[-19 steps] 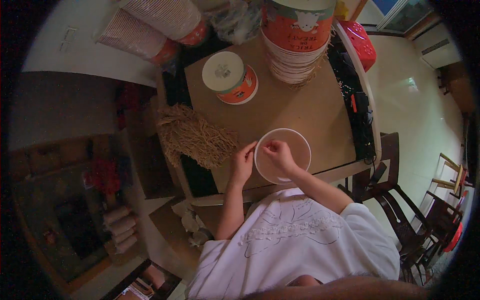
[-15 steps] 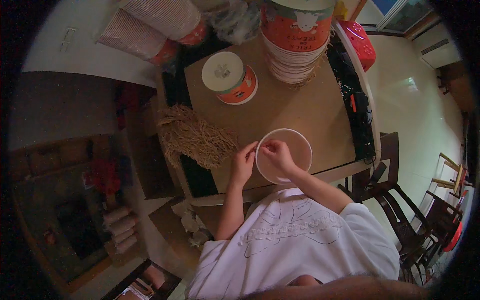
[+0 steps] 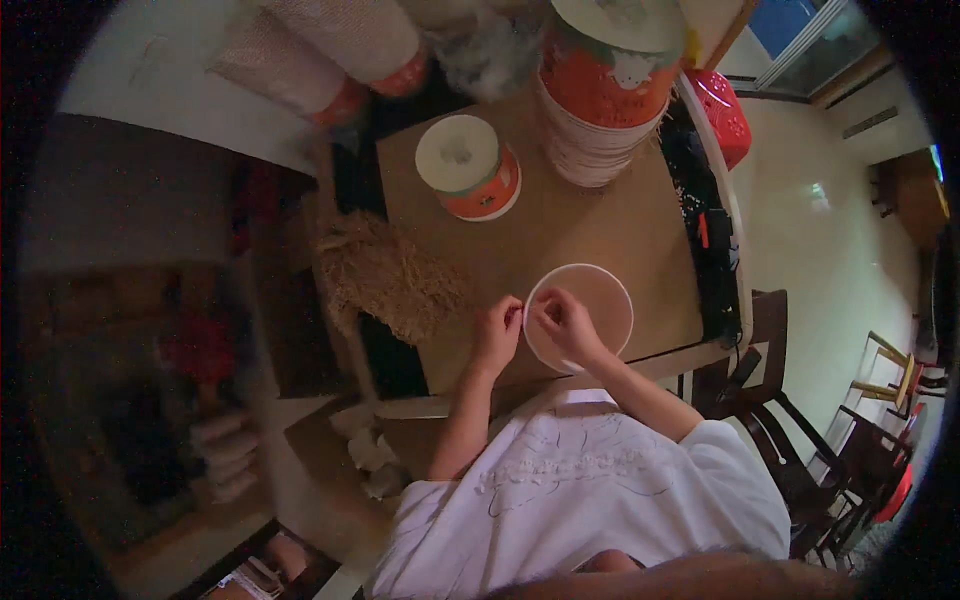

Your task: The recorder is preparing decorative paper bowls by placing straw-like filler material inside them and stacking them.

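A white-lined paper bucket stands mouth up at the table's near edge, right in front of me. My right hand reaches into its mouth, fingers pinched together close to the left inner wall. Outside that same wall, my left hand has its fingers closed near the rim. Whatever either hand pinches is too small or hidden to make out. To the left lies a heap of tan cords. Farther off, an upside-down orange and green bucket rests on the brown board.
A tall stack of nested orange buckets stands at the back. Long stacks of paper buckets lie at the back left, beside clear plastic wrap. A red plastic stool and dark wooden chairs are to the right.
The whole view has shifted slightly and blurred. Both hands stay at the bucket's left wall, with the right hand's fingers a little more bunched together.
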The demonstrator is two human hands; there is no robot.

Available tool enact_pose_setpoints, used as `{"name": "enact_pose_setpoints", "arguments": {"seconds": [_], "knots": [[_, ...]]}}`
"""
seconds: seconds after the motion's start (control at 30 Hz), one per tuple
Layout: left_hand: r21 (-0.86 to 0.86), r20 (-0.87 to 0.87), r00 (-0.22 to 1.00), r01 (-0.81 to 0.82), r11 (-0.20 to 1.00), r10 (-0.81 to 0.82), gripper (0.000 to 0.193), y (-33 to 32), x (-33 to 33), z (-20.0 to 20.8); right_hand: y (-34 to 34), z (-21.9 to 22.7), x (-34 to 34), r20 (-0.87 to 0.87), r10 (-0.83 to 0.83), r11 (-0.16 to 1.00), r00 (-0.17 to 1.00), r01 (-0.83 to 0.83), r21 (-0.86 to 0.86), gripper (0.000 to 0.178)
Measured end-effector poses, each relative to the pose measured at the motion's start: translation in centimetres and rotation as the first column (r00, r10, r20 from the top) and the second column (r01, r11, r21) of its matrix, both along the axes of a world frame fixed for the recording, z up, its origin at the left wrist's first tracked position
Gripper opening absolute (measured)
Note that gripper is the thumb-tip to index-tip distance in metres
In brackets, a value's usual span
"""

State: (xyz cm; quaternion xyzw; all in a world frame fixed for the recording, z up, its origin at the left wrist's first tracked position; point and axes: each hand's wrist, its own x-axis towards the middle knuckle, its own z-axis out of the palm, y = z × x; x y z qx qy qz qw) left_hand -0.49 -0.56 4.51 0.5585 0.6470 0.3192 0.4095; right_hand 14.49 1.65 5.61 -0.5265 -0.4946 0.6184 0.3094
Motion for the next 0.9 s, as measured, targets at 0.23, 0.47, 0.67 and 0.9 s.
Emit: {"name": "enact_pose_setpoints", "arguments": {"seconds": [0.23,0.47,0.67,0.9], "knots": [[-0.212,0.503,0.827,-0.163,0.964,0.251,0.006,0.5,-1.3,-4.5,-2.9,1.3,-1.3,0.772,0.289,0.081,0.566,-0.818,0.569,0.019],[-0.473,0.687,0.607,-0.043,0.880,0.399,0.015,1.2,-2.2,-1.9,5.6,2.0,-2.7,0.608,0.332,0.186,0.721,-0.682,0.707,0.030],[-0.535,0.650,0.571,-0.124,0.836,0.501,0.011,3.2,0.6,-5.2,7.4,1.6,-1.2,0.699,0.444,0.604,0.561,-0.763,0.229,0.017],[-0.305,0.601,0.706,-0.233,0.923,0.376,0.009,3.3,2.7,-5.7,7.0,-0.9,1.5,0.510,0.433,0.799,0.744,-0.578,0.164,0.009]]}}
